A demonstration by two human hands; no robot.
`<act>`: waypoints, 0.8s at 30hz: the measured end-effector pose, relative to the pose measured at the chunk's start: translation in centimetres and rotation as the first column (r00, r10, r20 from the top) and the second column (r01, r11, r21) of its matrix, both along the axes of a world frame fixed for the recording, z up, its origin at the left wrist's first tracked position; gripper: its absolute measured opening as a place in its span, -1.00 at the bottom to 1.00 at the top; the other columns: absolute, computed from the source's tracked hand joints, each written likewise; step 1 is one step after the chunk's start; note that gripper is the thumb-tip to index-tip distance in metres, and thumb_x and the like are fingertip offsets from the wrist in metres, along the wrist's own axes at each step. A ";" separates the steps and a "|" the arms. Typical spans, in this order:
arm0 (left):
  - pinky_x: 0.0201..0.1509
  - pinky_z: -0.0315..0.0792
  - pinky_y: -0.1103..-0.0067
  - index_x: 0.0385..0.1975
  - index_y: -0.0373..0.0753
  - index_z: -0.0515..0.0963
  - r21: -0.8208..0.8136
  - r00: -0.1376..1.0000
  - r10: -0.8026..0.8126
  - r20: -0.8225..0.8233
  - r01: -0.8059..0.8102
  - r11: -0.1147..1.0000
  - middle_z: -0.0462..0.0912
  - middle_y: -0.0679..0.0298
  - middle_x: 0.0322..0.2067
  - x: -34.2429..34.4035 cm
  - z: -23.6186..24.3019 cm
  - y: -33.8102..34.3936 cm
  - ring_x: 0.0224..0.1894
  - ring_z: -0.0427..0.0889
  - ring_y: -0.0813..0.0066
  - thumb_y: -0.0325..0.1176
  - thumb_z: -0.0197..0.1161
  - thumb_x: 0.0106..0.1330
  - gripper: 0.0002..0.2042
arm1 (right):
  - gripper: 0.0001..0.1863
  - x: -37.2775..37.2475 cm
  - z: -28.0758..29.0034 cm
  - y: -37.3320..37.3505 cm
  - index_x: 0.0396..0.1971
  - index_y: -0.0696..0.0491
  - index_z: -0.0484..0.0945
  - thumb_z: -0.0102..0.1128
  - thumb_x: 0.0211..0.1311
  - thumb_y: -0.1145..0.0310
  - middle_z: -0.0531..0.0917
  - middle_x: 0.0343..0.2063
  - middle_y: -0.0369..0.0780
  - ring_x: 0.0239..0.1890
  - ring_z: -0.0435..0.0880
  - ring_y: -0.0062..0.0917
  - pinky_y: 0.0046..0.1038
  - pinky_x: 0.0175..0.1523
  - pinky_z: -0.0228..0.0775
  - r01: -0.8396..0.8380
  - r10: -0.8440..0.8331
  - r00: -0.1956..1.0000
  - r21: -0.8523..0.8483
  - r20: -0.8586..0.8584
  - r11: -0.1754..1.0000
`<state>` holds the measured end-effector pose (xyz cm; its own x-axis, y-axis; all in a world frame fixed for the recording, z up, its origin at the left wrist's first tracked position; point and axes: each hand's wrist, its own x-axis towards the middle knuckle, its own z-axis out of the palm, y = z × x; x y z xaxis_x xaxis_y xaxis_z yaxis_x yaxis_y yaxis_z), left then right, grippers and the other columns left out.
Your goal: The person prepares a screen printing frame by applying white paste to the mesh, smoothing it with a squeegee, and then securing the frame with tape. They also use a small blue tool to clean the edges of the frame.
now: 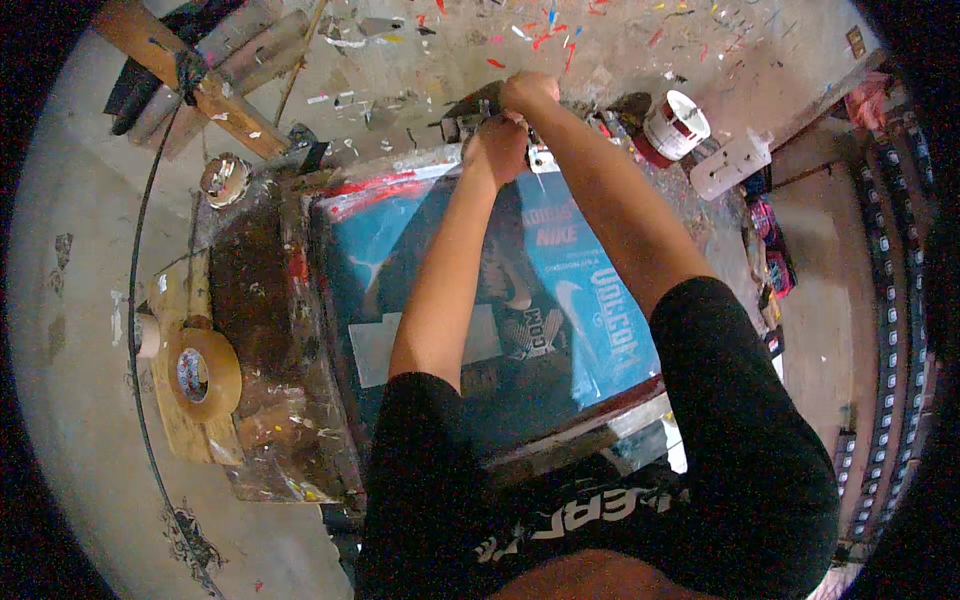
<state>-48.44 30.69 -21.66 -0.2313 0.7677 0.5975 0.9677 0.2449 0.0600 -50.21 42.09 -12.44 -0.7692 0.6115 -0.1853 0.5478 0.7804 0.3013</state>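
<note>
A screen-printing frame [570, 428] with blue mesh [385, 235] lies on a stained workbench in front of me. Light lettering and logo shapes show in the mesh, along with strips of tape [375, 352] over part of it. Both arms reach across to its far edge. There my left hand [497, 150] is closed beside a pale metal plate with holes [541, 160]. Just beyond it and slightly to the right, my right hand [530, 94] is closed by the dark clamp hardware [470, 122]. What the fingers of either hand grip is hidden.
At the left, a roll of tape [222, 375] lies on a board, with a paint-crusted can [226, 180] farther back. A white tub [677, 125] and a pale plastic container [730, 168] stand at the far right. Wooden beams [240, 115] and a hanging cord [140, 330] occupy the left side.
</note>
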 end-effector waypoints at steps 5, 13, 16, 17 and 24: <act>-0.11 0.62 0.28 -0.31 -0.30 0.65 0.195 0.987 -0.106 0.122 0.081 0.977 0.71 -0.02 -0.27 -2.9 -3.2 1.4 -0.23 0.73 0.07 -0.36 0.24 0.11 -0.80 | -0.64 -2.5 0.4 -2.0 -0.17 -0.12 0.75 0.46 -0.06 0.20 0.77 -0.21 -0.32 -0.18 0.77 -0.40 -0.22 -0.18 0.62 0.204 -0.207 0.978 -0.087 -0.032 0.975; 0.20 0.44 0.19 -0.04 -0.32 0.56 -0.318 0.948 0.143 0.285 -0.047 0.947 0.61 -0.05 -0.03 1.7 5.2 -1.6 0.08 0.56 0.00 -0.19 0.34 0.15 -0.57 | -0.38 -0.4 0.6 6.7 0.00 -0.05 0.65 0.25 0.17 -0.26 0.74 -0.22 -0.25 -0.29 0.70 -0.40 -0.21 -0.28 0.58 -0.434 0.504 0.861 -0.618 -0.071 0.655; 0.19 0.44 0.22 -0.13 -0.32 0.56 -0.189 0.972 0.104 0.211 -0.064 0.980 0.62 -0.04 -0.07 0.2 3.1 -2.3 0.08 0.56 0.03 -0.18 0.35 0.10 -0.59 | -0.21 0.7 3.1 6.3 -0.28 0.03 0.46 -0.11 0.22 -0.53 0.50 -0.51 -0.30 -0.50 0.48 -0.55 -0.49 -0.39 0.34 -0.424 0.548 0.836 -0.656 -0.018 0.624; 0.19 0.44 0.22 -0.12 -0.33 0.56 -0.203 0.970 0.123 0.210 -0.080 0.976 0.62 -0.03 -0.07 -0.2 3.3 -2.5 0.08 0.56 0.03 -0.18 0.35 0.10 -0.59 | -0.28 1.5 3.0 5.9 -0.42 -0.02 0.42 -0.13 0.27 -0.50 0.44 -0.58 -0.36 -0.57 0.39 -0.64 -0.53 -0.45 0.26 -0.368 0.499 0.860 -0.805 -0.105 0.465; 0.15 0.46 0.24 -0.10 -0.33 0.58 -0.271 0.953 0.149 0.263 -0.075 0.960 0.63 0.01 -0.09 1.5 4.8 -3.5 0.03 0.60 0.05 -0.20 0.35 0.09 -0.58 | -0.37 0.4 0.9 9.8 -0.34 0.00 0.47 -0.04 0.35 -0.36 0.45 -0.53 -0.43 -0.53 0.41 -0.71 -0.62 -0.50 0.22 0.017 0.473 0.877 -0.989 0.085 0.147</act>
<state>-46.89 27.22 -16.83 -0.4527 0.8452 0.2841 0.8867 0.3931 0.2432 -49.82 51.88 -11.50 -0.5756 -0.4347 -0.6926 0.3488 0.6356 -0.6888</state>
